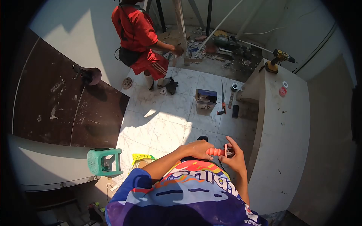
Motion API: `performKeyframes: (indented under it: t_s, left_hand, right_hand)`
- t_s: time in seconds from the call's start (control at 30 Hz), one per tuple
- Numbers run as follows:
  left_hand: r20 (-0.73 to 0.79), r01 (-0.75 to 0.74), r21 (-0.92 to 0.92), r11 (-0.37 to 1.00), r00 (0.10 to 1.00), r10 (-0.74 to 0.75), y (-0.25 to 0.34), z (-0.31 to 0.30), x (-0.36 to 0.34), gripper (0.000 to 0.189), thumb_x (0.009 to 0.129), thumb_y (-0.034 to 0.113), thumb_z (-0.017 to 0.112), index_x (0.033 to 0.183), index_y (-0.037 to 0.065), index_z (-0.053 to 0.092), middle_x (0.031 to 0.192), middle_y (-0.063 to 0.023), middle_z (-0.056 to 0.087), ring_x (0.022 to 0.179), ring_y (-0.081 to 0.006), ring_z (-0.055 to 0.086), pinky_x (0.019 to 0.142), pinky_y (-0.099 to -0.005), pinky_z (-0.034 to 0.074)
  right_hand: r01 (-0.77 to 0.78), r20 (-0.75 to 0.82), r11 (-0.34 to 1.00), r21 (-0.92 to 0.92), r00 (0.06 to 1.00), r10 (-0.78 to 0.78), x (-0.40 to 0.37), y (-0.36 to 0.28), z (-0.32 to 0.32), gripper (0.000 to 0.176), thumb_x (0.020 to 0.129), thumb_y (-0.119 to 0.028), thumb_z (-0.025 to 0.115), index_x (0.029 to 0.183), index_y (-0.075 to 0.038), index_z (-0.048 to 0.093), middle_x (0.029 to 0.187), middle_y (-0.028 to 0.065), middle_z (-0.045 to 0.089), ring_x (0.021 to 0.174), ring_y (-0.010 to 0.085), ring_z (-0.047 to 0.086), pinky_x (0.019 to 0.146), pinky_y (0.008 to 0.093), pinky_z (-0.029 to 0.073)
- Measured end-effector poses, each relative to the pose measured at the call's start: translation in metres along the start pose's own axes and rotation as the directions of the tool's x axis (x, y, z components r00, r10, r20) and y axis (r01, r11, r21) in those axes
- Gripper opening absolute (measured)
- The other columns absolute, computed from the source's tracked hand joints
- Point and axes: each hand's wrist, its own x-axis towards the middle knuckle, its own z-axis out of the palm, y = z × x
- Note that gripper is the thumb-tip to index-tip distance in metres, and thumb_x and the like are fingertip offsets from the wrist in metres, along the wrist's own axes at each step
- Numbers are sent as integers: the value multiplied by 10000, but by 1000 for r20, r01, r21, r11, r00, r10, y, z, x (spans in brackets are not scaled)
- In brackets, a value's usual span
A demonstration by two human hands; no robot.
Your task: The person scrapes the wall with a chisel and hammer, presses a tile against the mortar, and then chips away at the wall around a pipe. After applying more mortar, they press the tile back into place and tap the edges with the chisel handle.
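Left hand (198, 148) grips orange handle (215, 151) — right hand (236, 160) (fingers spread) seemingly touching.

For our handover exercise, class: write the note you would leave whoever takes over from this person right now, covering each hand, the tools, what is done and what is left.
Left hand: shut around the orange-handled tool, held at the chest.
Right hand: at the tool's front end, fingers partly spread; grip unclear.
Things: white cabinet beside the hands; drill on its top, far end; saw and open box on the floor tiles.
Done: tool in hand.
Left: its tip touches no surface yet.
Nearby: another person in red works by the far wall.
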Motion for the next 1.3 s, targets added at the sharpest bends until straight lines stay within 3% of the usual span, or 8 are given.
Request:
performKeyframes:
  t_s: [0.07, 0.3, 0.47, 0.63, 0.93, 1.1, 1.23, 1.3]
  left_hand:
    - [-29, 86, 63, 994, 996, -84, -16, 31, -24, 508, 830, 442, 773, 1091, 23, 650, 848, -209, 701, 836, -393, 687, 748, -462, 522]
    - [-275, 390, -167, 905, 863, -423, -5, 68, -148, 613, 815, 469, 785, 1229, 43, 632, 894, -234, 712, 904, -406, 702, 795, -472, 535]
    - [-406, 348, -312, 884, 793, -455, -26, 94, -208, 591, 823, 432, 802, 1223, 29, 638, 853, -222, 709, 825, -400, 704, 731, -450, 539]
    - [-467, 252, -365, 896, 783, -411, -68, 113, -244, 574, 847, 451, 771, 1201, 16, 646, 794, -242, 692, 758, -390, 694, 707, -450, 525]
    - [-587, 274, -505, 818, 586, -559, -177, 94, -351, 438, 854, 400, 756, 913, -25, 666, 823, -249, 692, 808, -422, 694, 715, -475, 519]
    - [-593, 370, -543, 754, 467, -656, -215, 47, -425, 457, 847, 433, 774, 992, 5, 703, 829, -227, 705, 784, -392, 698, 690, -454, 517]
    - [-598, 427, -564, 707, 379, -706, -248, 29, -461, 467, 859, 440, 759, 983, -5, 694, 808, -229, 696, 758, -393, 685, 677, -452, 511]
    - [-608, 430, -599, 676, 306, -733, -266, 25, -467, 467, 870, 441, 747, 971, -10, 685, 788, -232, 685, 736, -396, 673, 668, -452, 505]
  right_hand:
    - [67, 157, 994, -85, 986, -53, -3, 2, 11, 683, 618, -90, 838, 1277, -78, 659, 960, 23, 579, 868, 132, 611, 770, 286, 507]
    - [-323, 523, 913, 250, 839, 154, -8, 18, 96, 551, 649, 25, 774, 1176, -48, 631, 957, 29, 631, 825, 108, 626, 742, 273, 537]
    - [-437, 638, 885, 160, 729, 245, 4, -4, 117, 602, 634, 33, 822, 1201, -52, 638, 982, 35, 649, 865, 129, 642, 772, 284, 545]
    - [-199, 747, 975, -98, 633, 204, 21, -35, 158, 613, 653, -23, 864, 1218, -61, 628, 1066, 13, 612, 954, 141, 619, 836, 306, 523]
    - [-269, 675, 942, -201, 658, 332, 55, -55, 362, 532, 823, -177, 833, 1290, -39, 621, 1181, 77, 602, 1019, 178, 620, 896, 327, 517]
    - [-238, 668, 963, -128, 697, 262, 83, -71, 448, 609, 867, -333, 821, 1334, -11, 597, 1339, 139, 543, 1097, 214, 633, 916, 335, 528]
    - [-38, 609, 956, -290, 763, 214, 118, -36, 462, 622, 904, -393, 770, 1324, 33, 597, 1250, 178, 640, 1012, 250, 688, 851, 343, 560]
    - [77, 551, 881, -466, 805, 221, 126, -29, 454, 567, 903, -442, 740, 1175, 50, 672, 1020, 215, 716, 862, 281, 719, 786, 374, 568]
